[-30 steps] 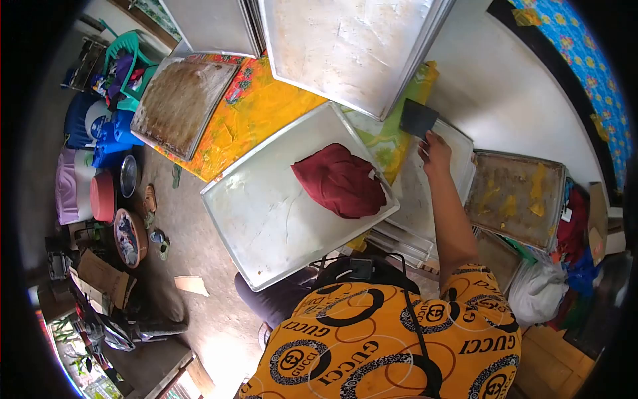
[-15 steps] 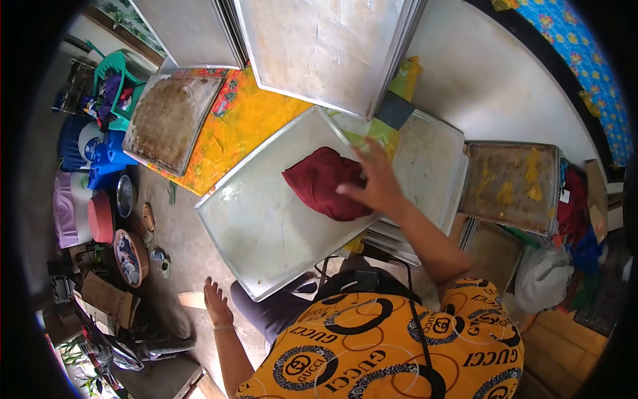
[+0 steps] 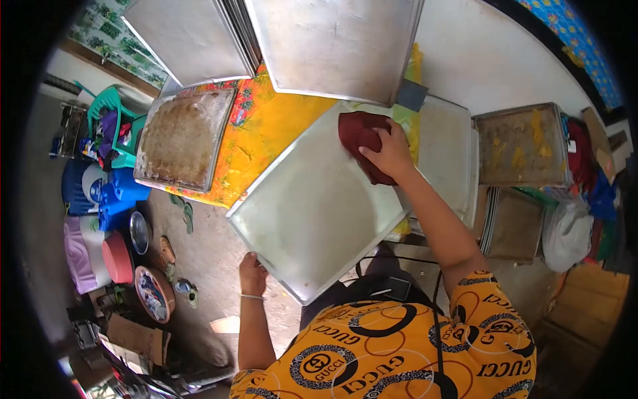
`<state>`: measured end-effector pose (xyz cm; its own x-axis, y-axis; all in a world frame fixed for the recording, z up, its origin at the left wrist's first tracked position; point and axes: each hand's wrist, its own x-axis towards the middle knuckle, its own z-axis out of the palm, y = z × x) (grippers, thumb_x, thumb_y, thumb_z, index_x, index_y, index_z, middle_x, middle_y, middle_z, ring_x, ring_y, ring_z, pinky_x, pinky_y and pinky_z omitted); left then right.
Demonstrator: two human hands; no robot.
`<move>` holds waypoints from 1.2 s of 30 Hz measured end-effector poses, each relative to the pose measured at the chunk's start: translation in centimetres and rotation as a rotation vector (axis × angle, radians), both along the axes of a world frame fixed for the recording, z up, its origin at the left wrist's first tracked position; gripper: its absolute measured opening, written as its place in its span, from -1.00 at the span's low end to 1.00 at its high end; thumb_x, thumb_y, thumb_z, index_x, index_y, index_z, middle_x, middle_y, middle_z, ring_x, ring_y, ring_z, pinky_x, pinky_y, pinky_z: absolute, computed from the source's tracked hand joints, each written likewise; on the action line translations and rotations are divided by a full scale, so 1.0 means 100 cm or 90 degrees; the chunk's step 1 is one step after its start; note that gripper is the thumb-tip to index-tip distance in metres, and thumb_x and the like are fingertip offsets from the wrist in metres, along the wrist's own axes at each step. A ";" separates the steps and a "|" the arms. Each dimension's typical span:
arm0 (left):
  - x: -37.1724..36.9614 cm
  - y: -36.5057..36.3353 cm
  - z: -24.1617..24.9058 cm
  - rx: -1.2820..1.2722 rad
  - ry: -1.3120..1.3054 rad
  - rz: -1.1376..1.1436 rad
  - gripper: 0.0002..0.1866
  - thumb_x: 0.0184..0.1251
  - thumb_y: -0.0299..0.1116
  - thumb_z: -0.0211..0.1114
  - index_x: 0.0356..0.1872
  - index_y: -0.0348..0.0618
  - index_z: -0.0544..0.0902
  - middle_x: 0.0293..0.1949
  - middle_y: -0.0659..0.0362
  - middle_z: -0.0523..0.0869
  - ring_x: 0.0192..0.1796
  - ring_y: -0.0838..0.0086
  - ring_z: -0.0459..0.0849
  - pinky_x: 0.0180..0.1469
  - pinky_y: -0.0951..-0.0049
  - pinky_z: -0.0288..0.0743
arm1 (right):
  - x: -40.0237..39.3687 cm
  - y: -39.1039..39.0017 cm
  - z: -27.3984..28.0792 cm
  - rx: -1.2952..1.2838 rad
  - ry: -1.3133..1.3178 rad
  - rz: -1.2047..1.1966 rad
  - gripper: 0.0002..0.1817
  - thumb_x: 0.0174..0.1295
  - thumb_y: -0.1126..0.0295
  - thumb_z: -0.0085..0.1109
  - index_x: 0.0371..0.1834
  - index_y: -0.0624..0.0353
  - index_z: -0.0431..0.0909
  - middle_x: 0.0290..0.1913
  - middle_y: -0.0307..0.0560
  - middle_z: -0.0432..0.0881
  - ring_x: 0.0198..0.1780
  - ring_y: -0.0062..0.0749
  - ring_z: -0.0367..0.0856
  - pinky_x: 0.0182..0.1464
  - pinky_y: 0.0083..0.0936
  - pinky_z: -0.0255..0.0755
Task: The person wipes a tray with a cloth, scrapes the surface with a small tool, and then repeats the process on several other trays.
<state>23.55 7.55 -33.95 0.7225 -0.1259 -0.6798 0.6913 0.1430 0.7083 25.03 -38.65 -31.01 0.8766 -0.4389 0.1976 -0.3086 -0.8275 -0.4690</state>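
A large shallow metal baking tray [image 3: 309, 219] lies at a slant in front of me. My right hand [image 3: 391, 154] grips a dark red cloth [image 3: 362, 136] and presses it onto the tray's far right part. At the tray's near left edge is my left hand [image 3: 252, 274], closed on the rim; some of its fingers are hidden.
Upright metal trays [image 3: 335, 46] stand behind. A stained tray [image 3: 183, 139] rests on the yellow floral tablecloth [image 3: 279, 113]. To the right are a pale tray [image 3: 444, 136] and another stained tray [image 3: 522, 149]. Basins [image 3: 119, 256] and slippers [image 3: 188, 216] are on the floor.
My right hand has closed on the cloth and carried it toward the tray's far right part. My left hand has come up to the tray's rim. The tray sits farther right in view.
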 end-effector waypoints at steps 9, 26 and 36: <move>-0.002 0.008 -0.007 -0.055 -0.020 -0.047 -0.77 0.46 -0.30 -0.08 -0.10 -0.22 0.45 -0.31 0.12 0.64 -0.35 0.46 0.63 -0.36 0.50 0.49 | 0.082 0.092 -0.013 -0.128 0.034 -0.095 -0.22 0.02 -0.20 0.16 0.28 -0.03 0.38 0.38 0.24 0.16 0.39 0.23 0.07 0.38 0.10 -0.08; -0.007 0.030 -0.039 -0.208 -0.160 -0.052 -0.54 0.35 -0.09 0.00 0.16 -0.11 0.42 -0.03 0.10 0.59 -0.03 0.14 0.57 -0.02 0.06 0.44 | 0.060 0.359 0.030 0.619 -0.061 0.308 -0.59 0.02 0.28 0.30 -0.05 0.20 0.59 -0.18 0.05 0.68 -0.11 -0.25 0.63 0.04 -0.37 0.45; -0.100 0.037 0.025 -0.305 0.246 -0.114 -0.32 0.44 0.19 -0.27 0.30 -0.17 0.24 -0.04 0.00 0.54 -0.09 0.26 0.55 -0.11 0.18 0.52 | -0.058 0.018 0.058 0.458 -0.190 -0.151 -0.56 0.08 0.29 0.29 0.01 0.29 0.56 -0.26 -0.07 0.69 -0.31 -0.41 0.65 -0.22 -0.50 0.53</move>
